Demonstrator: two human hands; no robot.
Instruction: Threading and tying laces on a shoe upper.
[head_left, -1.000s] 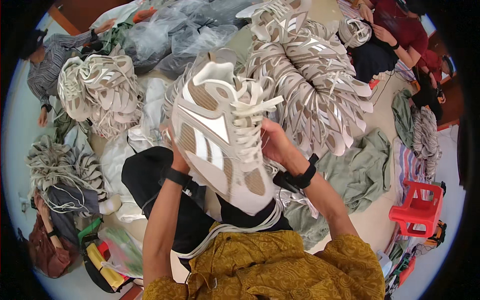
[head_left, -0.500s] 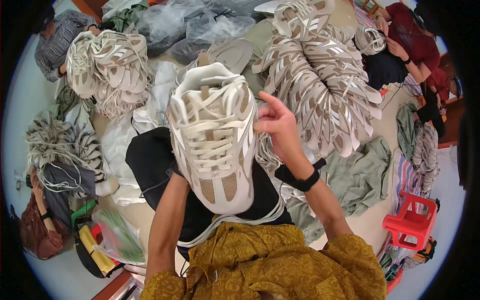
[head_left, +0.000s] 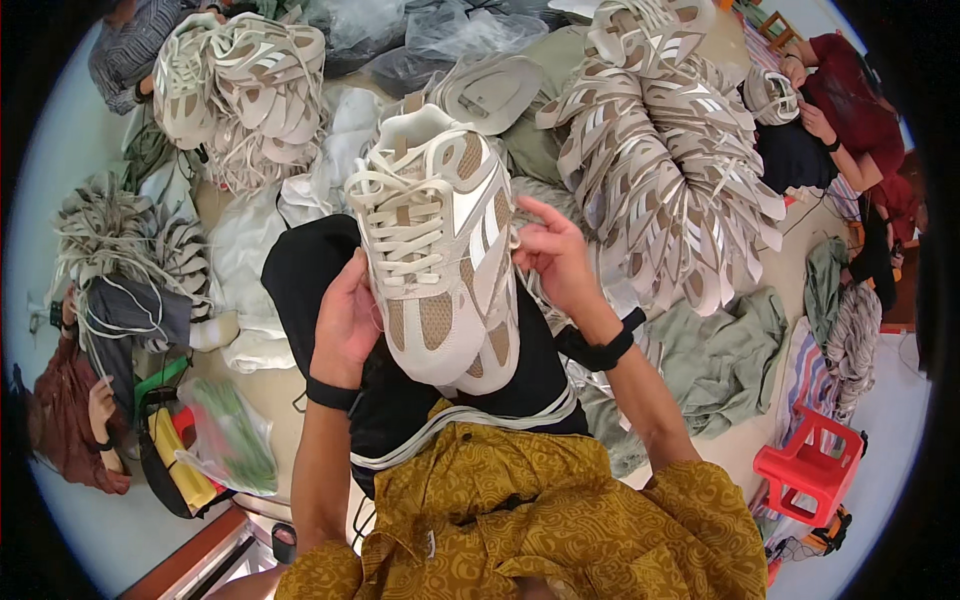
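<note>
A beige and white shoe upper, laced, with mesh panels at toe and side, is above my lap. My left hand grips its left edge, thumb in front and the other fingers partly hidden behind. Part of another upper shows beneath it at the lower right. Beside the right edge is my right hand, index finger extended and the thumb closed against the other fingers. Whatever is pinched there is too small to make out. White cords lie across my lap.
A long pile of similar uppers lies at the far right, and a hanging bunch at the far left. Other people sit around, one in a dark red top. A red plastic stool stands at the right; green cloth lies nearer.
The upper has turned, showing more of its right side, and another upper appears beneath it. My left hand has come into sight at its left edge. My right hand stays by the right edge.
</note>
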